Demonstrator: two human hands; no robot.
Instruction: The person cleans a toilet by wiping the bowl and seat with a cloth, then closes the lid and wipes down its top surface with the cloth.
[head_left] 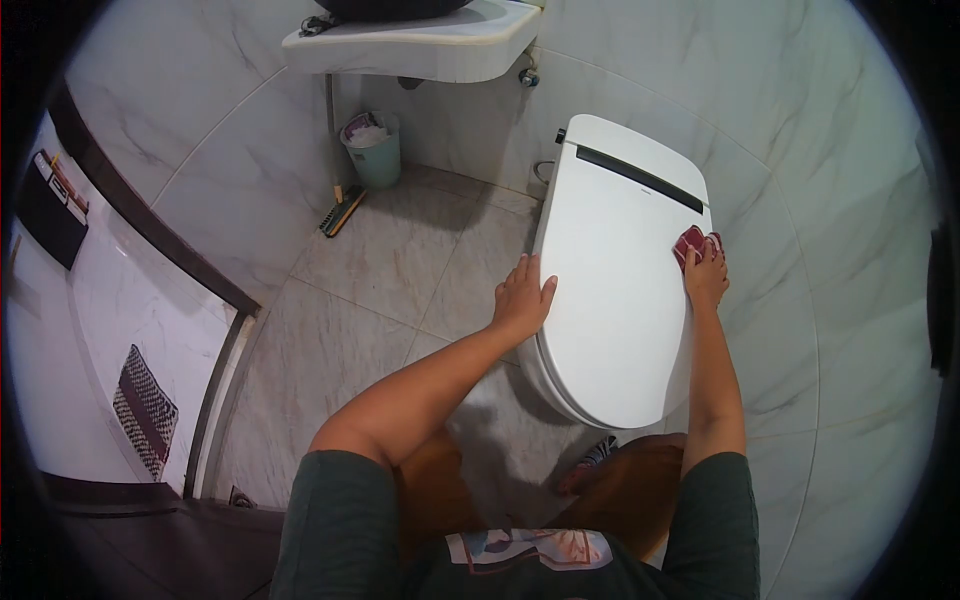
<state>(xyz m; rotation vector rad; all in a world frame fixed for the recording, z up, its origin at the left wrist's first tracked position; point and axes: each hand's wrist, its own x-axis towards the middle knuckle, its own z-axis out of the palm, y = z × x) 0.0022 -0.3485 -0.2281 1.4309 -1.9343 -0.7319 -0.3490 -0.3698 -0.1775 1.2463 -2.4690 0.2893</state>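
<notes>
A white toilet (620, 300) with its lid down stands right of centre, a dark strip across its rear part. My right hand (707, 275) grips a dark red cloth (692, 245) and presses it on the lid's right edge, just in front of the strip. At the lid's left edge rests my left hand (522, 298), its fingers spread and nothing in it. Part of the cloth is covered by the right hand's fingers.
A white sink (420, 55) juts from the wall at the top. Below it stand a pale green bin (375, 160) and a floor brush (343, 211). At the left, a patterned mat (147, 415) lies past the doorway's raised sill (215, 405).
</notes>
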